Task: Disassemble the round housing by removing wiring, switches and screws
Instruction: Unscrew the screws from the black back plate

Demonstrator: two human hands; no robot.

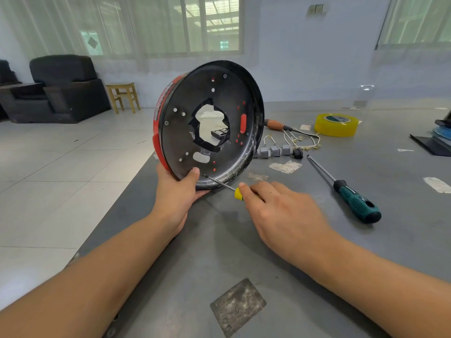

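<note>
The left hand (179, 191) holds the round housing (210, 123) tilted on edge near the bench's left edge. The right hand (275, 211), gripping the yellow-handled screwdriver (225, 186), should keep its tip square in the lower-rim screw.

Round black-and-red metal housing (210, 123) on edge on grey table (317, 240); green-handled screwdriver (351, 193) right; grey switches (275, 151), yellow tape roll (336, 124) behind.
</note>
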